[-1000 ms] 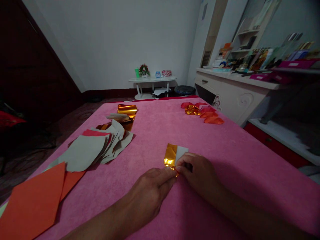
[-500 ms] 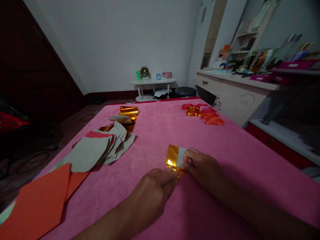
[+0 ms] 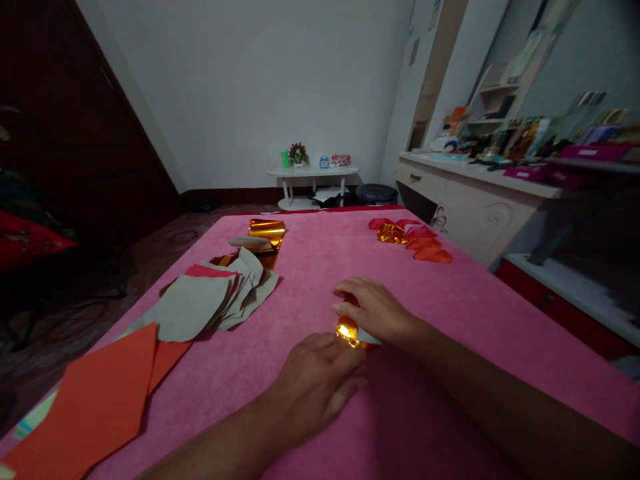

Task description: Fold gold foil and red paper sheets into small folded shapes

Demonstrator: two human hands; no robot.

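A small piece of gold foil paper (image 3: pixel 347 331) with a pale grey side lies on the pink cloth in front of me, folded in part. Across its near edge rest the fingertips of my left hand (image 3: pixel 320 377), with the thumb apart from them and off the paper. My right hand (image 3: pixel 374 312) arches over the paper's far and right part, fingers reaching to the left and spread from the thumb. It hides much of the sheet, so I cannot see whether its fingertips touch the foil.
To the left lie a stack of grey-backed papers (image 3: pixel 195 307), orange sheets (image 3: pixel 107 393) and a curled gold foil sheet (image 3: pixel 267 230). Folded red and orange pieces (image 3: pixel 433 253) surround a crumpled gold piece (image 3: pixel 391 233) at the far right. A cluttered dresser (image 3: pixel 470 183) stands beyond the right edge.
My right hand has let go of the paper's right edge and moved up and left over it, its fingers opening. The left thumb has come away from the fingers. The view has tilted slightly.
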